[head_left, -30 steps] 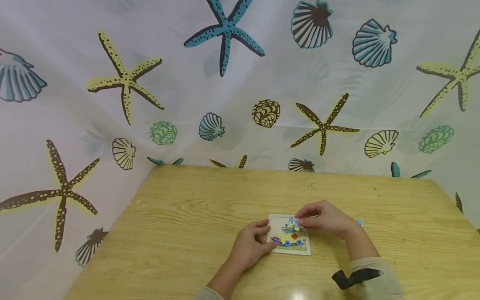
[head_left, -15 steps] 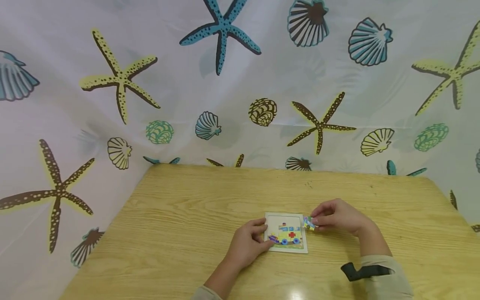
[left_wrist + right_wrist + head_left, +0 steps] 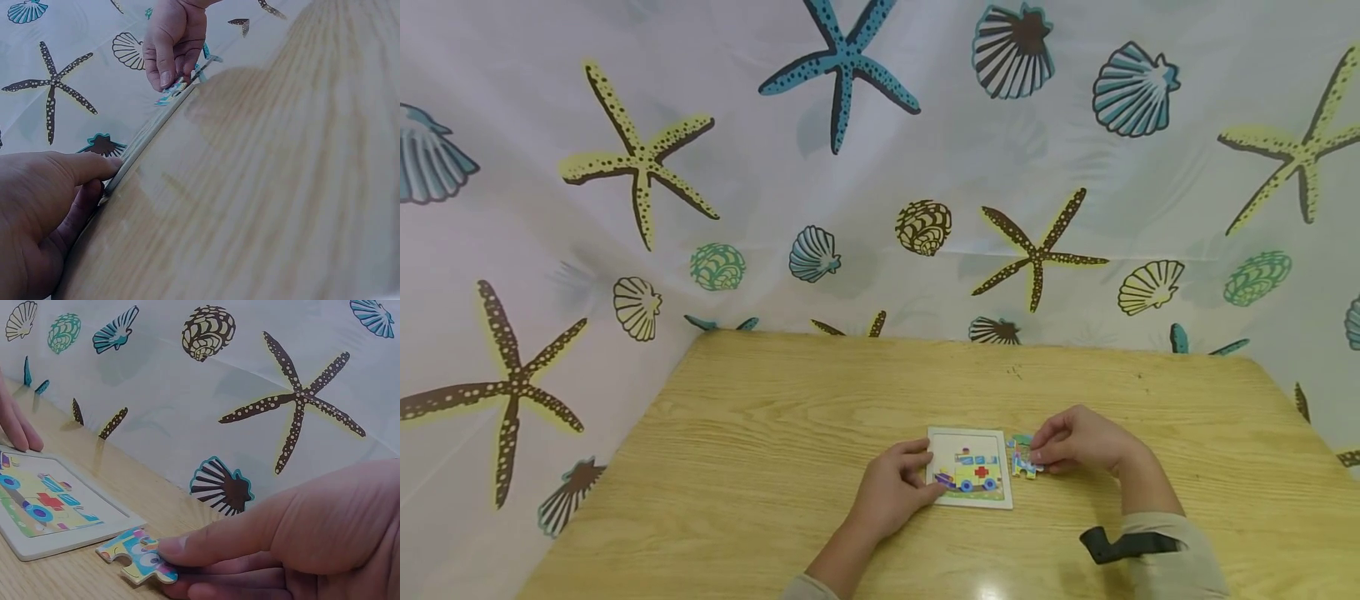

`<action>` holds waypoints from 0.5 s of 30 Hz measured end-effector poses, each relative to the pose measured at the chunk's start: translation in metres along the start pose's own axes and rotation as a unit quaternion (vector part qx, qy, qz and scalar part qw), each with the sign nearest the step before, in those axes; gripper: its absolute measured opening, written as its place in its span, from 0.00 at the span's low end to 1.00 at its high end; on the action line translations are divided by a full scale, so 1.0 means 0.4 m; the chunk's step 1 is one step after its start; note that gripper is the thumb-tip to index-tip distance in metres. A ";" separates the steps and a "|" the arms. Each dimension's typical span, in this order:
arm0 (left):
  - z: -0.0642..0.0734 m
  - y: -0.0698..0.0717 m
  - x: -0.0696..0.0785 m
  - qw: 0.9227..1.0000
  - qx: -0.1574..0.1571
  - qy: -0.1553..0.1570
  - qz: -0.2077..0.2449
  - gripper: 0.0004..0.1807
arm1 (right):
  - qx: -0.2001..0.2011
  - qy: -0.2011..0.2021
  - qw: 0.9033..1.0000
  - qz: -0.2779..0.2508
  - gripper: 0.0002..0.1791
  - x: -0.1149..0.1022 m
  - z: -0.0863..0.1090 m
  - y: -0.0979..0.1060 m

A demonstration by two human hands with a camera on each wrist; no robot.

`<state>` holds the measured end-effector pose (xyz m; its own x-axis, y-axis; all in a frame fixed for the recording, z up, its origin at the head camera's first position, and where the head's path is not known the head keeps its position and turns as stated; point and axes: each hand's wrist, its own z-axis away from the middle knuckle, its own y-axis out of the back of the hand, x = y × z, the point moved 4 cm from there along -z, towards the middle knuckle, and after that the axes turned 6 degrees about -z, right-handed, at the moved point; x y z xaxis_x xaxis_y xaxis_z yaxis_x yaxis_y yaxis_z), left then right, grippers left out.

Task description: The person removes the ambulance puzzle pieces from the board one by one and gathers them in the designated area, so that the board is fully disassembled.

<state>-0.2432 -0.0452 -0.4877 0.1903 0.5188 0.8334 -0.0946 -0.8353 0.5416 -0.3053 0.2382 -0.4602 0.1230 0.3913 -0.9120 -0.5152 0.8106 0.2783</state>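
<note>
My left hand (image 3: 889, 492) holds the left side of a square puzzle board (image 3: 1006, 482) with a pale frame, thumb near its lower left corner. Inside the frame, fitted pieces make up a yellow ambulance (image 3: 967, 476) with a red cross and blue wheels; the upper part of the recess is bare. Just right of the board, my right hand (image 3: 1081, 442) pinches a colourful jigsaw piece (image 3: 147, 559) between thumb and fingers. In the right wrist view that piece lies low over the table by the board's corner, partly covered by the thumb.
The wooden table (image 3: 790, 417) stretches around the board. A white curtain (image 3: 880, 183) printed with starfish and shells hangs behind it and along its sides. A black strap (image 3: 1131, 546) crosses the right sleeve.
The right hand has carried the jigsaw piece from above the board's upper right to the table beside it, and the piece has turned. The left hand stays on the board.
</note>
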 end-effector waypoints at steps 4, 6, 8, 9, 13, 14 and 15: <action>-0.001 -0.002 0.001 1.000 0.001 0.001 0.003 0.27 | 0.018 -0.004 1.000 0.023 0.12 -0.006 0.001 -0.008; -0.002 -0.003 0.001 1.000 0.002 0.002 0.003 0.27 | 0.028 -0.006 0.999 0.036 0.12 -0.010 0.001 -0.011; -0.002 -0.003 0.000 1.000 0.003 0.002 0.003 0.27 | 0.035 -0.007 0.998 0.053 0.11 -0.015 0.001 -0.014; -0.003 -0.004 0.000 1.000 0.003 0.002 0.002 0.27 | 0.037 -0.007 0.998 0.059 0.11 -0.017 0.001 -0.015; -0.004 -0.004 -0.002 1.000 0.003 0.002 0.002 0.26 | 0.040 -0.007 0.996 0.073 0.10 -0.029 0.003 -0.022; -0.004 -0.004 -0.002 1.000 0.003 0.004 0.001 0.26 | 0.040 -0.006 0.996 0.074 0.10 -0.032 0.003 -0.024; -0.004 -0.003 -0.003 1.000 0.002 0.005 0.001 0.26 | 0.040 -0.005 0.996 0.074 0.10 -0.035 0.004 -0.026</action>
<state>-0.2448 -0.0444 -0.4891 0.1799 0.5193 0.8355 -0.0902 -0.8370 0.5396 -0.3003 0.2249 -0.4500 0.0588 0.5137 -0.8560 -0.4597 0.7751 0.4336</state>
